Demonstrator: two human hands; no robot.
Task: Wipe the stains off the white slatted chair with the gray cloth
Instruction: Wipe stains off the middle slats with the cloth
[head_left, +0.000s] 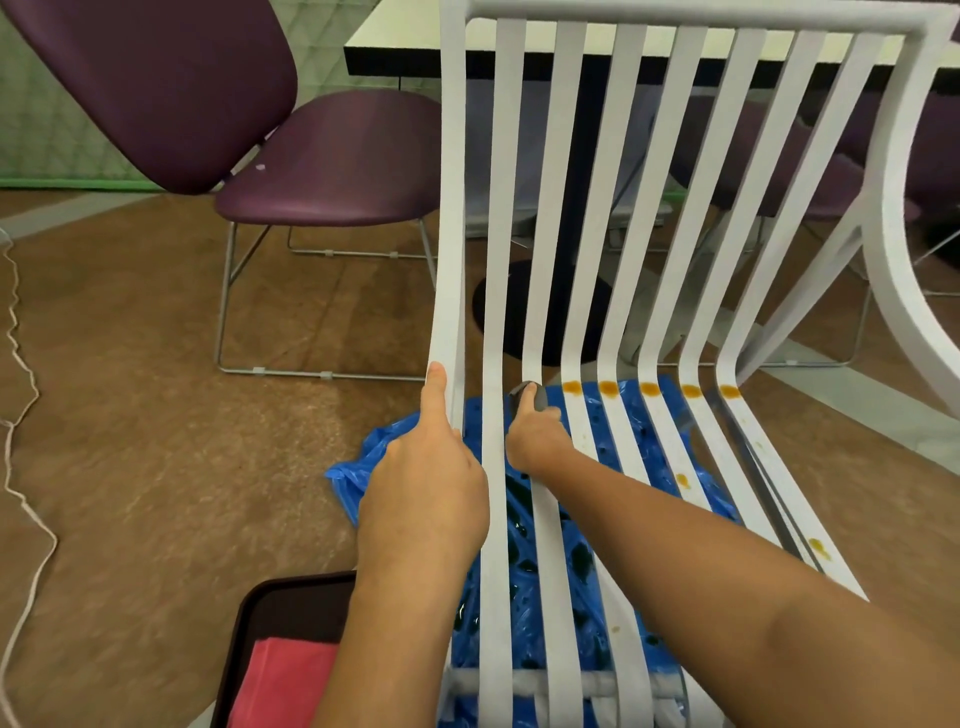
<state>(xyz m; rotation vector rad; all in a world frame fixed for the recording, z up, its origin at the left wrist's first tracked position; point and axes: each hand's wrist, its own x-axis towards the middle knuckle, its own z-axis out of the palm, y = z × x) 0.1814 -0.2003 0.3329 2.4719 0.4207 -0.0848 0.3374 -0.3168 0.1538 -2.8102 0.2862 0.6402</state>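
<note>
Cloth: your right hand (532, 439) pinches the small gray cloth (537, 396), pressing it on the white slatted chair (453, 156) at its seat bend.
Stains: the orange stain row (649, 388) lies just to the right, running across the slats.
Left hand (431, 467): grips the chair's left rail.

Narrow gaps separate the slats of the white slatted chair (451, 208); a blue plastic sheet (363, 478) lies under the seat. The left hand (426, 478) grips the outer left slat. The right hand (535, 436) presses the gray cloth (530, 392) at the seat bend, its forearm crossing the near slats. Slats farther right lie uncovered. Open carpet (156, 415) on the left is bounded by a purple chair (332, 171), tray (280, 597) and cord (21, 493). A table (405, 57) stands behind the backrest.
</note>
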